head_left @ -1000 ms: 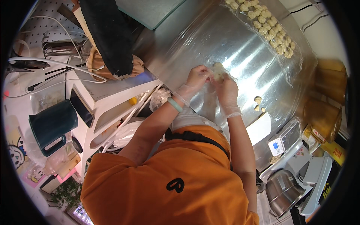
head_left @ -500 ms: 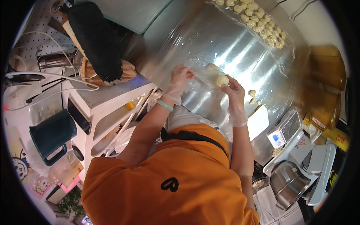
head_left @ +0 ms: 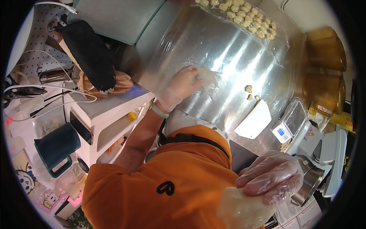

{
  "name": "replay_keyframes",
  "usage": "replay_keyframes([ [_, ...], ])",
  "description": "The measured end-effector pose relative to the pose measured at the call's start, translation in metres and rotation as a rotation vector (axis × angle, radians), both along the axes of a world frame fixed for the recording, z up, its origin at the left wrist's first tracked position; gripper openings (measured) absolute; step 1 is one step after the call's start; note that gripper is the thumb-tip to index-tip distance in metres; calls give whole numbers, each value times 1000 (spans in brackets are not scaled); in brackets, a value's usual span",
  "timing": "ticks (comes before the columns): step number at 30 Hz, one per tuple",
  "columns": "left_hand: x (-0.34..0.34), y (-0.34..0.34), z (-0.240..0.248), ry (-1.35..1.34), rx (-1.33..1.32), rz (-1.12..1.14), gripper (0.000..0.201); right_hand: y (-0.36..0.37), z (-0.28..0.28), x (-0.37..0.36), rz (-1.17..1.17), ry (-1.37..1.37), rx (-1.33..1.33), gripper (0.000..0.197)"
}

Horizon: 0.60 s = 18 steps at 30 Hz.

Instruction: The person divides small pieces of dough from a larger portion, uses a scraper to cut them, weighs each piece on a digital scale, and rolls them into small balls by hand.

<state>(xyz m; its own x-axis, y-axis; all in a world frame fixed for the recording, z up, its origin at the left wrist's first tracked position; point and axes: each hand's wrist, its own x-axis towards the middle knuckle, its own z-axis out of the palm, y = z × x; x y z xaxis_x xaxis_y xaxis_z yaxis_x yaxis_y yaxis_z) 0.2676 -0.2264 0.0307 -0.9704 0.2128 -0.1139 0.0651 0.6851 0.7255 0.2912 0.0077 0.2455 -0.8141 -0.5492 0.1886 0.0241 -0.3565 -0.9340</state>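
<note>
My left hand (head_left: 183,84), in a clear plastic glove, is over the metal worktop with its fingers curled at the edge of a crumpled sheet of clear plastic film (head_left: 213,86). Something pale shows in the film beside the fingertips, too blurred to make out. Close to the camera at the lower right, my right hand (head_left: 272,177), also gloved, is closed on a pale, smooth piece of dough (head_left: 244,208), blurred and partly cut off by the dark rim. A few small dough scraps (head_left: 248,89) lie on the worktop near a white scraper (head_left: 254,120).
Many small dough balls (head_left: 249,19) sit on film at the back of the metal worktop (head_left: 183,49). At right stand a clear box (head_left: 291,118), amber containers (head_left: 326,72) and a steel bowl (head_left: 312,183). A white shelf (head_left: 106,110) and dark green jug (head_left: 57,147) are at left.
My right hand has left the worktop and risen toward the camera at the lower right with the dough. My left hand stays by the film, its fingers now nearer the pale lump.
</note>
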Motion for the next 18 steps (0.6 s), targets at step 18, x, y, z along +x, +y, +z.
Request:
replay_keyframes([
  [18, -15, -1, 121, -136, -128, -96, 42, -1, -40, 25, -602, -520, 200, 25],
])
